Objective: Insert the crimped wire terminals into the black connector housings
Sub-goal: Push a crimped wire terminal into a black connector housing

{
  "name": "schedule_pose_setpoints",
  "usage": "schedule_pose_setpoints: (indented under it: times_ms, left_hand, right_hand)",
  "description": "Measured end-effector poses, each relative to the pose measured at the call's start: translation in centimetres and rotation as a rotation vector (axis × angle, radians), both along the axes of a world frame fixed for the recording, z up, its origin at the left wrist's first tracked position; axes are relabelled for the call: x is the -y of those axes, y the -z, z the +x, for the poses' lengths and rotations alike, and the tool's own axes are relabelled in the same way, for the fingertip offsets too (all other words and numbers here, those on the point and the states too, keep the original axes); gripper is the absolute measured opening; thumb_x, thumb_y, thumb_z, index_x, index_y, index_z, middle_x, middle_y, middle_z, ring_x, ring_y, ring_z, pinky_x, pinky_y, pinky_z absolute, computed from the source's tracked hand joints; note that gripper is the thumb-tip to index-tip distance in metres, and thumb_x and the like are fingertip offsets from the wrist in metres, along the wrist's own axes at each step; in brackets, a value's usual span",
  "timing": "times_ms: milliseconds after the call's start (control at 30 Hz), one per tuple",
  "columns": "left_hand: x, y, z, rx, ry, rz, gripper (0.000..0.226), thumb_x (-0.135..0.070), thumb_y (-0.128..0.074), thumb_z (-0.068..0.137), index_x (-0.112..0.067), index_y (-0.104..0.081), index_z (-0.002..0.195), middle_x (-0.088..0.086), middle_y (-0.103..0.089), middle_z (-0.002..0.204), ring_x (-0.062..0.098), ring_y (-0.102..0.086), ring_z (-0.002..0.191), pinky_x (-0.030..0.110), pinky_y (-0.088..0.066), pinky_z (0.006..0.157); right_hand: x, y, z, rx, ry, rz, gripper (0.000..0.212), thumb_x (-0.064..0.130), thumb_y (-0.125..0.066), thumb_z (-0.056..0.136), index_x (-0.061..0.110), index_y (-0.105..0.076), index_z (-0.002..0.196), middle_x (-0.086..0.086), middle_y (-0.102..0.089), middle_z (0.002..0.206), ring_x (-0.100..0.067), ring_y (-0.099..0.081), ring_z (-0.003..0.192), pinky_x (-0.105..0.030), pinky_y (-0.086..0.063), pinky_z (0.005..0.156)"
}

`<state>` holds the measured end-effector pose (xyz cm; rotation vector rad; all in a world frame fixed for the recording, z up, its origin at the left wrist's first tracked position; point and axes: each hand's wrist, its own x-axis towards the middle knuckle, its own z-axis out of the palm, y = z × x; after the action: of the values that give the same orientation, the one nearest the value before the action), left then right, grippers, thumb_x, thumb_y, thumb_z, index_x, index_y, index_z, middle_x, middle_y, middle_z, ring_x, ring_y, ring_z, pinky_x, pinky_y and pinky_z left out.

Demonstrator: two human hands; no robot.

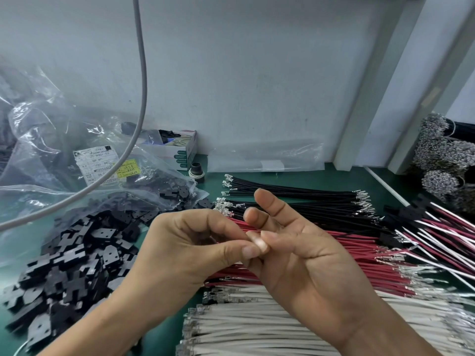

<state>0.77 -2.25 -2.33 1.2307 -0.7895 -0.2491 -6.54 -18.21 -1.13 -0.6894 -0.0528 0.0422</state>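
Both hands are raised together above the wire rows, fingertips meeting at centre. Left hand (185, 242) is curled, thumb and forefinger pinched together; right hand (303, 250) is palm-up, thumb tip pressed to the left fingertips, index and middle fingers extended upward. What is pinched between them cannot be told: whatever is held is hidden by the fingertips.

Directly beneath and behind the grip, red wires (359, 255) are laid in a flat row, crimped terminals seen at their right ends. Beyond the grip, black wires (295, 199) are laid parallel, silvery terminals at both ends. Below the grip, nearest the camera, white wires (257, 327) are stacked in a row, terminals at the left ends. Right of the grip, assembled red-and-white leads (452, 235) with black housings on them are fanned out.

Left of the grip, loose black connector housings (74, 258) are heaped on the green mat (213, 176), spilling from a clear plastic bag (51, 140) with a printed label (100, 165). A grey cable (142, 73) hangs across the bag. Further back, a small open carton (180, 147) is set against the wall. Far right, bundles of terminated wires (442, 155) are stacked.
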Motion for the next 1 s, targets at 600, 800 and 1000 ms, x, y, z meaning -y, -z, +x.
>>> schedule_pose_setpoints:
  times_ms: [600, 800, 1000]
  left_hand:
    - [-1.7, -0.6, 1.9, 0.061, -0.379, 0.152, 0.017, -0.033, -0.083, 0.066, -0.024, -0.083, 0.08, 0.005, -0.078, 0.074, 0.012, -0.071, 0.062, 0.015, -0.055, 0.06]
    - [-3.3, 0.2, 3.6, 0.523, -0.338, 0.84, 0.051, -0.085, -0.069, 0.058, -0.053, -0.075, 0.097, -0.026, -0.067, 0.095, -0.002, -0.064, 0.083, 0.02, -0.053, 0.064]
    - [-1.9, 0.9, 2.7, 0.691, -0.424, 0.694, 0.022, -0.056, -0.071, 0.078, -0.04, -0.079, 0.09, -0.023, -0.065, 0.093, 0.0, -0.064, 0.088, 0.019, -0.052, 0.072]
  right_hand:
    - [2.3, 0.9, -0.1, 0.149, 0.396, -1.24, 0.019, 0.019, -0.081, 0.08, 0.031, -0.077, 0.092, 0.012, -0.069, 0.094, -0.007, -0.065, 0.084, -0.023, -0.053, 0.079]
    - [3.0, 2.4, 0.3, 0.26, 0.4, -2.091, 0.027, 0.061, -0.064, 0.078, 0.04, -0.074, 0.091, 0.022, -0.054, 0.087, 0.002, -0.046, 0.089, -0.03, -0.038, 0.083]
    - [2.3, 1.4, 0.0, 0.401, 0.617, -2.011, 0.015, 0.043, -0.06, 0.093, 0.032, -0.068, 0.088, 0.019, -0.059, 0.088, -0.003, -0.054, 0.083, -0.027, -0.046, 0.073]
